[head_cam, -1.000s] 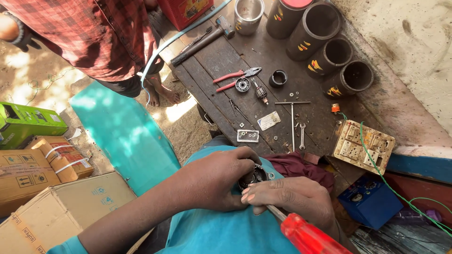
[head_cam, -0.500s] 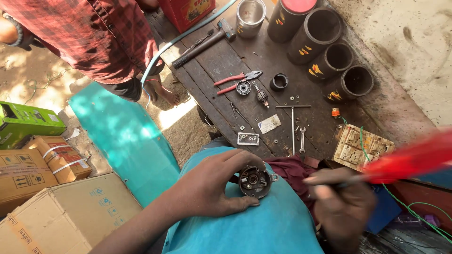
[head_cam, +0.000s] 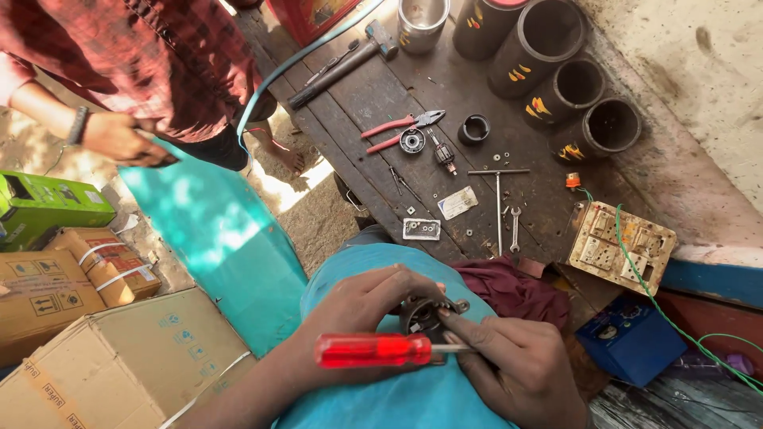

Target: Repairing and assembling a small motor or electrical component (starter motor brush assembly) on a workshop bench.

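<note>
The right hand (head_cam: 520, 369) is now gripping the red-handled screwdriver (head_cam: 373, 349) level across the lap, swung back from the right; the left hand (head_cam: 362, 306) is cupping the small motor housing (head_cam: 425, 314), fingers closed

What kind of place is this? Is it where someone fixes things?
Probably a small repair workshop. A worn wooden bench holds pliers, a hammer and loose motor parts, and the right hand holds a red-handled screwdriver.
</note>
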